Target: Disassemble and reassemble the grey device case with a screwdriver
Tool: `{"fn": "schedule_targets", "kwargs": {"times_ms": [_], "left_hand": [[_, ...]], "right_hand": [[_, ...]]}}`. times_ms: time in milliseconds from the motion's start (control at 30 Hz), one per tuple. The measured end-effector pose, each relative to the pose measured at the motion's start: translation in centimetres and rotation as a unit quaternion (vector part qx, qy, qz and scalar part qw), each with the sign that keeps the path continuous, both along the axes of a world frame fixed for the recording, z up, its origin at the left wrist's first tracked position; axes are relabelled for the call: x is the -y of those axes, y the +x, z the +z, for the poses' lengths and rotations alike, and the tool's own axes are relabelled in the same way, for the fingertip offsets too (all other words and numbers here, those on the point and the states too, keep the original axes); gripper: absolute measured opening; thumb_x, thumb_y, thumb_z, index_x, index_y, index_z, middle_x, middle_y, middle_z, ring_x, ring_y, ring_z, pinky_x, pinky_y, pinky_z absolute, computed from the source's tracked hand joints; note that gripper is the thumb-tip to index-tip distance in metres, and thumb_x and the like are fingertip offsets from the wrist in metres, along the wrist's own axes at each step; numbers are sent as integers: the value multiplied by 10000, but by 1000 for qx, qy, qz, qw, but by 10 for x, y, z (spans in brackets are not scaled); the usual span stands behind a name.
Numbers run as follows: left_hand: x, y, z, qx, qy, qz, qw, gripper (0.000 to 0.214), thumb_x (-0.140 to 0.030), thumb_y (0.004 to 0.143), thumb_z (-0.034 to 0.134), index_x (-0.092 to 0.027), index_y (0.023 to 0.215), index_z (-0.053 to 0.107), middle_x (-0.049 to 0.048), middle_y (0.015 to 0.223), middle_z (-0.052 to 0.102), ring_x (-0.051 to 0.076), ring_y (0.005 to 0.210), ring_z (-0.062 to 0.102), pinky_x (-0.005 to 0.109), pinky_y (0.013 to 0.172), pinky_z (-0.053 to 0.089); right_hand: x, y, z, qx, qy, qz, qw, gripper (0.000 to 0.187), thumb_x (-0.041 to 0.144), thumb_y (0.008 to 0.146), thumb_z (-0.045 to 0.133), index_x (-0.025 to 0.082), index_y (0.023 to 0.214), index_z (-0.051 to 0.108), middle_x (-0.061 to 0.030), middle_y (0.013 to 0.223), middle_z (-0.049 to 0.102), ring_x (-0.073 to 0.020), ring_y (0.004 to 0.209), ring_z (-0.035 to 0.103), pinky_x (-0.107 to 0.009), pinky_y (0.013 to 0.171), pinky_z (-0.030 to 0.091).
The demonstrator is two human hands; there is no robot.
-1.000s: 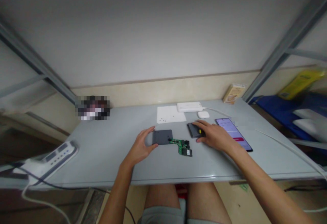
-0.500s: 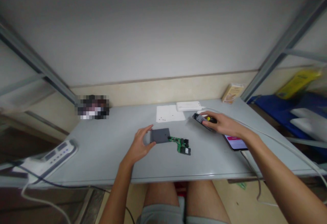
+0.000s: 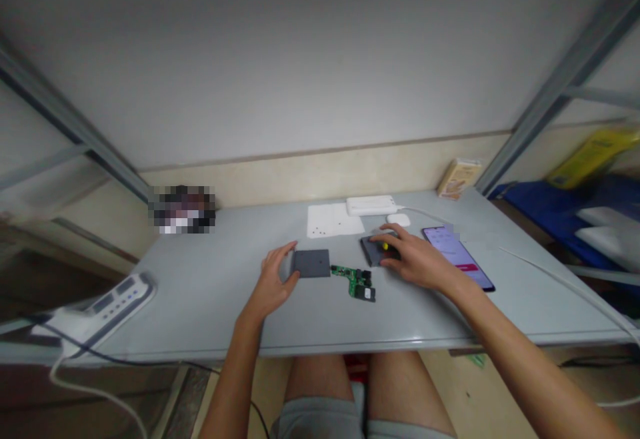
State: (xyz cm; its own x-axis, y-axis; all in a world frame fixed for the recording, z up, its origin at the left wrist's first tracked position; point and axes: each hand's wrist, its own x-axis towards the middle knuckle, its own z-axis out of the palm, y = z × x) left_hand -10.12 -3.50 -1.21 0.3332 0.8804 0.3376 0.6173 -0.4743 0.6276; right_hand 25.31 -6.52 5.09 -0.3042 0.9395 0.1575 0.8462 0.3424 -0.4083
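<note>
Back down on the desk (image 3: 310, 322) comes the case (image 3: 369, 252), pinched by the right hand (image 3: 417, 259), the left hand (image 3: 271, 282) gripping the panel (image 3: 311, 263), both parts seemingly settled near the board (image 3: 353, 279).

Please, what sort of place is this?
It seems to be a small indoor workspace, perhaps in a dormitory: a grey desk set between metal posts, with a green circuit board lying on it.

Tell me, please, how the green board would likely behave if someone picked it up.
The green board would probably feel stiff, as it appears to lie flat. It is likely light, being thin and smaller than the phone. Its bare components and narrow strip suggest it may be fragile.
</note>
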Motion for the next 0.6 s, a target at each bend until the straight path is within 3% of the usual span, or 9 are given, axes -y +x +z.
{"fn": "schedule_targets", "kwargs": {"times_ms": [67, 133, 200, 300, 333, 400, 500, 600], "left_hand": [[4, 6, 5, -29, 42, 9, 999, 507, -235, 898, 570, -251, 1400, 496, 104, 1377, 568, 288, 1290, 484, 504, 1121, 357], [10, 18, 11, -75, 81, 6, 994, 461, -280, 913, 588, -257, 1370, 532, 103, 1403, 556, 305, 1311, 459, 529, 1133, 318], [16, 37, 17, -123, 98, -52, 986, 479, -344, 923, 613, -258, 1386, 529, 95, 1437, 544, 304, 1331, 445, 520, 1147, 295], [22, 72, 20, -181, 83, -148, 969, 739, -547, 874, 674, -234, 1494, 420, 109, 1495, 511, 319, 1362, 436, 518, 1154, 292], [23, 82, 19, -189, 74, -170, 964, 804, -602, 851, 680, -227, 1506, 402, 116, 1508, 501, 322, 1371, 432, 517, 1159, 291], [23, 96, 16, -192, 59, -200, 959, 740, -620, 861, 661, -235, 1460, 459, 113, 1481, 531, 316, 1383, 427, 514, 1178, 268], [23, 105, 13, -169, 37, -197, 965, 624, -592, 849, 695, -218, 1329, 557, 115, 1389, 595, 314, 1362, 448, 513, 1183, 253], [25, 105, 13, -143, 21, -188, 971, 635, -563, 805, 760, -210, 1289, 550, 109, 1316, 624, 306, 1310, 490, 505, 1160, 269]], "right_hand": [[7, -2, 3, -108, 64, -18, 992, 241, 298, 954, 548, 242, 1168, 643, -99, 1182, 638, -237, 1010, 666, -395, 929, 510], [14, -7, 6, -239, 129, -55, 961, 155, 359, 971, 552, 234, 1033, 619, -54, 951, 659, -203, 881, 661, -355, 834, 532], [21, -14, 9, -388, 176, -92, 900, 195, 435, 978, 554, 241, 983, 537, -7, 837, 633, -156, 715, 632, -303, 695, 536], [27, -28, 8, -546, 192, -97, 810, 281, 541, 1000, 475, 264, 992, 423, 6, 872, 660, -148, 676, 669, -323, 671, 565], [28, -32, 6, -568, 198, -101, 792, 295, 553, 994, 482, 267, 992, 412, 8, 877, 664, -151, 683, 683, -333, 676, 574], [30, -40, 1, -587, 214, -110, 773, 307, 553, 979, 522, 265, 982, 416, 19, 858, 655, -146, 666, 687, -329, 660, 577], [32, -49, -9, -602, 241, -123, 751, 295, 524, 970, 562, 259, 973, 434, 46, 824, 613, -126, 618, 671, -313, 630, 570], [32, -55, -18, -618, 286, -138, 719, 275, 483, 965, 594, 256, 963, 439, 68, 789, 583, -108, 565, 646, -293, 598, 554]]}}
